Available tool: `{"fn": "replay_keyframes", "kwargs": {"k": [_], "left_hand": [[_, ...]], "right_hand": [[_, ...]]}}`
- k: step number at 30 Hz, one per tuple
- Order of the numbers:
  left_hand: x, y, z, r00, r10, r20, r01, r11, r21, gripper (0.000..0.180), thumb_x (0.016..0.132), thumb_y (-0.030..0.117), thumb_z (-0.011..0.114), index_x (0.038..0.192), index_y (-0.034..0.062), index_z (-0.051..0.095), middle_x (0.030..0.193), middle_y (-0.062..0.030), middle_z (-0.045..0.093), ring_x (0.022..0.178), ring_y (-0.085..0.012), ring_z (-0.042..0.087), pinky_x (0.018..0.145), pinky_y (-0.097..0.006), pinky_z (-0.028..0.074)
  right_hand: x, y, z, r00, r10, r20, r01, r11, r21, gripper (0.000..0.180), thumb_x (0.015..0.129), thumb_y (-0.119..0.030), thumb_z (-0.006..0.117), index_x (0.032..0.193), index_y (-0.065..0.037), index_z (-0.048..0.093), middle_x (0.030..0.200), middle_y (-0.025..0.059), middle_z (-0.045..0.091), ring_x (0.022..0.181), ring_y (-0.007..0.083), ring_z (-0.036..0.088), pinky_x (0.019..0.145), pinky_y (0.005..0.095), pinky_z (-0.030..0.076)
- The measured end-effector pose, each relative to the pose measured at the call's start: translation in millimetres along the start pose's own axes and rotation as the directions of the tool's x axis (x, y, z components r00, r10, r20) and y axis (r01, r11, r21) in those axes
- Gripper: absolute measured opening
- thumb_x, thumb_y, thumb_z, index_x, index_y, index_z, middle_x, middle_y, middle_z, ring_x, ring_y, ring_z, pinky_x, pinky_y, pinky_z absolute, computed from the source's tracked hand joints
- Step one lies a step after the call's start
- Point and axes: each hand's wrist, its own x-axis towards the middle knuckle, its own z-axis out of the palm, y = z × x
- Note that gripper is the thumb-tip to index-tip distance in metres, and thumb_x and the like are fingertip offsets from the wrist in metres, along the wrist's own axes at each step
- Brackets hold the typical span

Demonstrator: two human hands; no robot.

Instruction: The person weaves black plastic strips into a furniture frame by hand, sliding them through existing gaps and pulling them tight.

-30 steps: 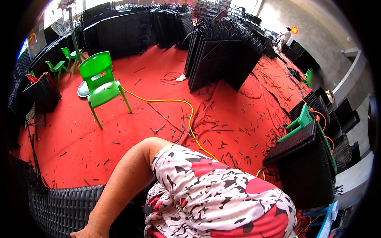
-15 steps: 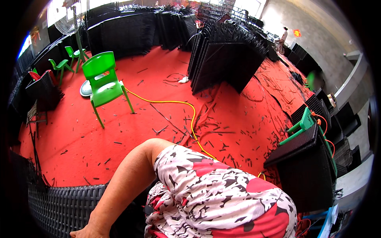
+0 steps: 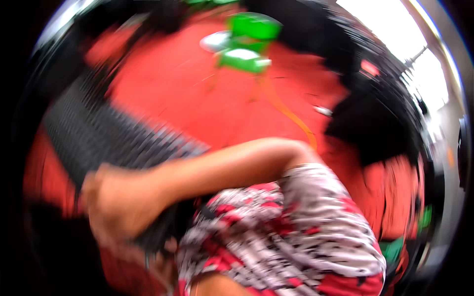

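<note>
A grey-black woven wicker-like panel (image 3: 116, 130) slants across the left side, beside my arms. My right arm reaches leftward over it. At the panel's near part is my right hand (image 3: 121, 202), its fingers bent but badly smeared by motion, so I cannot see whether they hold anything. Lower down, my left hand (image 3: 160, 266) shows only in part, blurred and partly covered by the right one. What it touches cannot be made out. My patterned white, black and red sleeve (image 3: 321, 212) fills the lower middle.
Beyond the panel, a green chair (image 3: 247, 59) stands on the red floor (image 3: 168, 93), with a pale round object (image 3: 216, 41) beside it. A yellow-orange cable (image 3: 289, 111) runs across the floor. Dark stacked panels (image 3: 370, 123) stand at the right.
The view has swung left and down, blurring everything. The chair now appears farther right and higher. More of the woven panel shows, and both hands are in view.
</note>
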Motion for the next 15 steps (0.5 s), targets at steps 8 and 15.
{"fn": "replay_keyframes", "kwargs": {"k": [8, 15], "left_hand": [[36.7, -147.8, 197.6, 0.590, 0.763, -0.265, 0.799, -0.507, 0.323, 0.053, 0.101, 0.047, 0.020, 0.077, 0.0068, 0.044, 0.065, -0.0051, 0.041, 0.060, -0.0182, 0.040, 0.055, -0.032, 0.041], [32.6, -147.3, 185.8, 0.575, 0.796, -0.191, 0.808, -0.515, 0.287, 0.054, 0.101, 0.048, 0.023, 0.074, 0.0066, 0.044, 0.063, -0.0038, 0.038, 0.059, -0.0175, 0.037, 0.052, -0.031, 0.038]], "right_hand": [[-70.2, -13.6, -39.5, 0.788, 0.496, -0.366, -0.445, 0.868, 0.219, 0.008, 0.085, -0.003, 0.060, 0.091, 0.000, 0.065, 0.080, 0.0107, 0.066, 0.072, 0.0179, 0.064, 0.067, 0.0275, 0.049], [-95.4, -19.8, -29.1, 0.912, 0.234, -0.336, -0.284, 0.953, -0.107, 0.024, 0.074, -0.014, 0.072, 0.092, 0.000, 0.065, 0.100, 0.0130, 0.064, 0.096, 0.0341, 0.059, 0.082, 0.0410, 0.048]]}}
